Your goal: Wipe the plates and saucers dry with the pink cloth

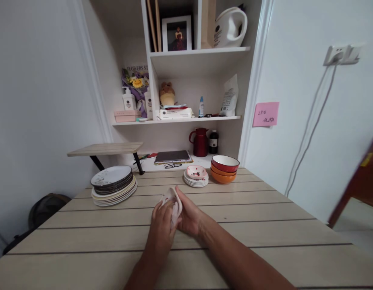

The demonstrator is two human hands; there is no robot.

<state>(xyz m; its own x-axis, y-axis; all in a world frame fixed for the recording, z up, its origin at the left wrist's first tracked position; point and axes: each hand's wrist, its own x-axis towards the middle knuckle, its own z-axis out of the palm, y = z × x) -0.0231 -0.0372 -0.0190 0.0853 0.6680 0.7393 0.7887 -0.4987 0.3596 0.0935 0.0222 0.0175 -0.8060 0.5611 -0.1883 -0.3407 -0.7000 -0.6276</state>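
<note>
From my end: R hand [189, 213] grips a small bowl [178, 198], tilted up above the counter [249, 229]; L hand [160, 219] has fingers against it, can't tell if gripping. Plate stack [112, 177] on L, orange/red bowls [224, 169] back R.

Right grip [189, 213] holding pale dish [178, 199], left grip [162, 219] against it, plate stack [114, 186], stacked bowls [224, 171], slatted table [265, 233]

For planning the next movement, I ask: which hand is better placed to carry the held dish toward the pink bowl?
Probably the right hand: it supports the dish from outside and is nearer the pink bowl. The left hand seems to reach inside it.
</note>
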